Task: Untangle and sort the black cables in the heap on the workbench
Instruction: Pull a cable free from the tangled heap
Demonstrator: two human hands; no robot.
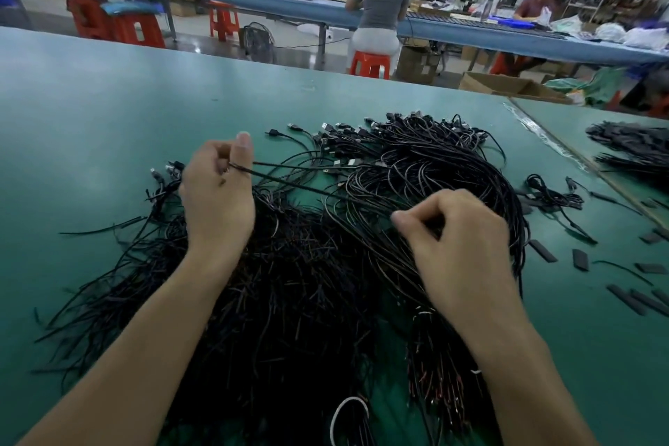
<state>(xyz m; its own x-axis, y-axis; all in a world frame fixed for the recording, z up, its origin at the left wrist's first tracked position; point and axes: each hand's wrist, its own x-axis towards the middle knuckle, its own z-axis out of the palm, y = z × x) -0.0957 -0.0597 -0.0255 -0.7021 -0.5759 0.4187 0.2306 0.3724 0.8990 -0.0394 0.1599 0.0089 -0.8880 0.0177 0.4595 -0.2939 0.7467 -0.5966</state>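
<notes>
Above the tangled black cable heap, one thin black cable is pinched taut, crosswise, between left hand and right hand.

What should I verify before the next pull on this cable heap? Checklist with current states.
1. Left hand pinches the stretched cable: ok.
2. Right hand pinches the same cable: ok.
3. Span between the hands runs taut above the cable heap: ok.
4. Cable's far end free of the heap: cannot tell, as it vanishes under the right hand.
5. Bare workbench left of the heap to lay it on: ok.
</notes>
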